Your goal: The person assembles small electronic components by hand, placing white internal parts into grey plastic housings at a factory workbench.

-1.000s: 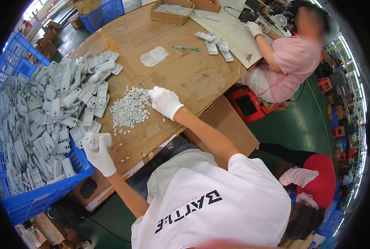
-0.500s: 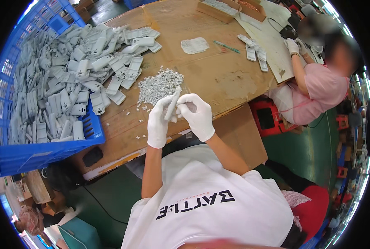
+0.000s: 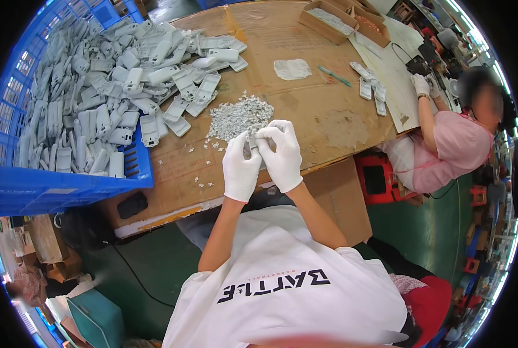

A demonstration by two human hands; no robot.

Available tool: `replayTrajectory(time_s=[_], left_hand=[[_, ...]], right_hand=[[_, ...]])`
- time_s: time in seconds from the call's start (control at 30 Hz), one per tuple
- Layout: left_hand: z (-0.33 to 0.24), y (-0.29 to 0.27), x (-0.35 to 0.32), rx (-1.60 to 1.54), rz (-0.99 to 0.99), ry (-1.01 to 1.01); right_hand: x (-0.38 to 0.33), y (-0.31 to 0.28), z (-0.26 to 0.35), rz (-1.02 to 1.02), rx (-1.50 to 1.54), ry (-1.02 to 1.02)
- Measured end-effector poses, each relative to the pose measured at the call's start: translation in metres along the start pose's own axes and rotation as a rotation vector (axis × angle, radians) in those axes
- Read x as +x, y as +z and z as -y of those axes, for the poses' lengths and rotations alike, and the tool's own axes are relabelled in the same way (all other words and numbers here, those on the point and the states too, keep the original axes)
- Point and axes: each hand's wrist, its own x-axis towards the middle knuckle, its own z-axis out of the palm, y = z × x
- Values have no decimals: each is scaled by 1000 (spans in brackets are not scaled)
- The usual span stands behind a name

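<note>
Over the near edge of the surface (image 3: 328, 124), I have the gloved left hand (image 3: 241, 171) and right hand (image 3: 277, 155) together, the fingers of both grasping one pale grey casing (image 3: 253, 139) between them. Just beyond lies a heap of small parts (image 3: 238, 115). Leftward, a blue crate (image 3: 67, 194) brims with casings (image 3: 99, 110); farther off lies a white sheet (image 3: 292, 69).

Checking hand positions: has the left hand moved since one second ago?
Yes: the left hand has gone rightward, away from the blue crate, to beside the right hand.
</note>
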Motion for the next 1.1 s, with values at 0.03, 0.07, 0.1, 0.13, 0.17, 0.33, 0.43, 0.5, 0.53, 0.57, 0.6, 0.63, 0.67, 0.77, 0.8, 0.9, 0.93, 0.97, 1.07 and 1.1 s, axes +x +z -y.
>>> replayTrajectory(time_s=[0.03,0.07,0.1,0.13,0.17,0.33,0.43,0.5,0.53,0.57,0.6,0.63,0.67,0.77,0.8,0.9,0.93,0.97,1.07,1.1], left_hand=[[1,1,-1,39,-18,36],[-2,2,-1,13,-37,28],[-5,3,-2,13,-40,25],[-9,3,-2,26,-52,55],[-11,2,-3,41,-63,84],[-17,-1,-8,92,-100,213],[-14,-5,-10,82,-60,243],[-13,-4,-9,71,-44,257],[-13,-4,-9,69,-53,231],[-13,-4,-9,70,-63,204],[-14,-4,-11,72,-64,201],[-15,-4,-14,108,-67,179],[-15,-4,-16,144,-70,157],[-12,3,-20,202,-169,198],[-11,2,-21,204,-166,196],[-7,-6,-18,112,-102,155],[-8,-5,-17,111,-103,155],[-8,-7,-17,108,-123,133],[-10,-9,-19,97,-138,82],[-11,-9,-20,87,-130,54]], right_hand=[[1,2,-2,7,-7,-20],[2,3,-4,12,-7,-21],[3,2,-5,29,-21,-45],[4,1,-7,45,-35,-68],[5,1,-8,49,-34,-68],[25,-16,-15,301,312,309],[33,-28,-28,574,405,375],[30,-27,-25,532,236,326],[27,-26,-22,533,236,328],[24,-24,-18,494,191,325],[21,-23,-17,456,145,321],[21,-22,-19,459,148,323],[19,-21,-21,461,174,322],[21,-20,-26,477,225,317],[23,-20,-28,486,248,309],[20,-17,-26,520,312,373],[16,-15,-24,502,330,390],[14,-13,-21,487,308,393],[13,-18,-10,462,456,455],[12,-19,-9,465,458,456]])
